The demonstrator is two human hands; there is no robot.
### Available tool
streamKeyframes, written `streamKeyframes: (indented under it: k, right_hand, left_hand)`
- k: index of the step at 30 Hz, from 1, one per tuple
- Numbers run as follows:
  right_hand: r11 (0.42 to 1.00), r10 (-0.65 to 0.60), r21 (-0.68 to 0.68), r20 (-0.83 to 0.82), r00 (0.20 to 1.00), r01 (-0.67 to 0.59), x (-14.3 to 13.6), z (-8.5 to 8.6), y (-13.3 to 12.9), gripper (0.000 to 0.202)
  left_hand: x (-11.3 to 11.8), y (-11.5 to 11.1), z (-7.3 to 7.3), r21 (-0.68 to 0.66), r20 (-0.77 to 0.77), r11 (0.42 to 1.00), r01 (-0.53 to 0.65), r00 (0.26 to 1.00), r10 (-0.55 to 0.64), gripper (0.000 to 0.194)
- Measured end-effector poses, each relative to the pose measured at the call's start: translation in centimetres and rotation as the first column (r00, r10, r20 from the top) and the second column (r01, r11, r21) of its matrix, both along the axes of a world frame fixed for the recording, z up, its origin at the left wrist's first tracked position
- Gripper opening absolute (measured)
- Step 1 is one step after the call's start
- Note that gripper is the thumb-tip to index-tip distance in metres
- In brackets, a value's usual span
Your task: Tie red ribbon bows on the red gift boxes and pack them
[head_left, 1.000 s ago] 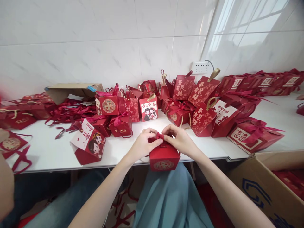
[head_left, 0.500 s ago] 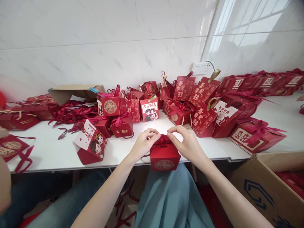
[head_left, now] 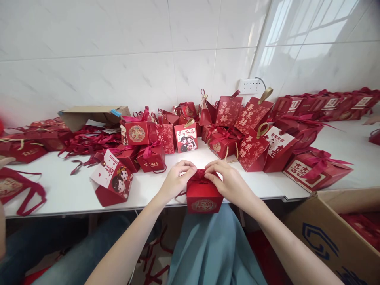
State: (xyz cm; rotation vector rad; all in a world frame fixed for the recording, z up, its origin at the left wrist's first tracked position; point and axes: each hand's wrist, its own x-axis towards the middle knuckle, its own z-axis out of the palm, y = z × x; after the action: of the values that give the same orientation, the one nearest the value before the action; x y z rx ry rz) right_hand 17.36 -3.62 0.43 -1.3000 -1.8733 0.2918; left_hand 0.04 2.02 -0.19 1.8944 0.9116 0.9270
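A red gift box (head_left: 204, 198) with a gold medallion on its front sits at the table's near edge, just above my lap. On its top is a dark red ribbon bow (head_left: 200, 175). My left hand (head_left: 177, 178) pinches the left side of the bow between thumb and fingertips. From the right, my right hand (head_left: 227, 178) grips the bow's other side with curled fingers. Both hands rest close to the box top, and the ribbon's knot is partly hidden by the fingers. Left of them stands a slanted box (head_left: 113, 178) with a cartoon couple on it.
Several red gift boxes (head_left: 221, 142) crowd the back of the white table (head_left: 71, 190). A pile of loose ribbons (head_left: 97, 140) lies by an open carton (head_left: 95, 113). At lower right is a cardboard box (head_left: 326, 233). A co-worker's hand (head_left: 6, 160) shows at the left edge.
My right hand has moved slightly left and down, its fingers closing nearer the bow's centre. My left hand stays at the bow. At far left, a ribboned box has shifted.
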Motion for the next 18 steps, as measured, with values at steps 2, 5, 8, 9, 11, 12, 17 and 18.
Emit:
streamKeyframes:
  k: [2, 5, 8, 9, 11, 12, 17, 18]
  right_hand:
    - [1.0, -0.012, 0.012, 0.059, 0.998, 0.011, 0.5, 0.3, 0.0, 0.015]
    - [0.999, -0.04, 0.024, 0.165, 0.985, 0.036, 1.2, 0.8, -0.2, 0.016]
    - [0.999, -0.044, 0.024, 0.257, 0.965, 0.039, 1.5, 1.3, -0.8, 0.017]
    - [0.999, -0.041, 0.022, 0.285, 0.958, 0.036, 1.5, 1.4, -1.0, 0.018]
    - [0.999, -0.041, 0.015, 0.336, 0.941, 0.038, 1.5, 1.5, -1.4, 0.019]
    - [0.999, -0.042, 0.008, 0.36, 0.932, 0.042, 1.5, 1.5, -1.5, 0.019]
    - [0.997, -0.028, -0.051, 0.413, 0.91, 0.054, 1.5, 1.1, -1.7, 0.017]
    - [0.995, -0.041, -0.067, 0.392, 0.919, 0.073, 1.5, 1.0, -1.7, 0.015]
  left_hand:
    - [-0.3, -0.1, 0.1, 0.045, -0.043, 0.998, -0.042, 0.998, 0.044, 0.029]
    - [-1.0, -0.4, 0.6, 0.101, -0.097, 0.992, -0.081, 0.991, 0.091, 0.029]
    - [-1.7, -1.1, 1.2, 0.148, -0.147, 0.983, -0.112, 0.98, 0.134, 0.029]
    - [-1.9, -1.4, 1.3, 0.163, -0.166, 0.98, -0.117, 0.975, 0.144, 0.03]
    - [-2.0, -2.1, 1.2, 0.193, -0.207, 0.975, -0.114, 0.966, 0.154, 0.033]
    - [-2.0, -2.4, 1.0, 0.209, -0.223, 0.972, -0.109, 0.962, 0.156, 0.033]
    - [-1.5, -3.7, -0.3, 0.245, -0.157, 0.957, -0.158, 0.967, 0.2, 0.027]
    - [-1.4, -3.8, -0.6, 0.232, -0.121, 0.957, -0.176, 0.971, 0.208, 0.026]
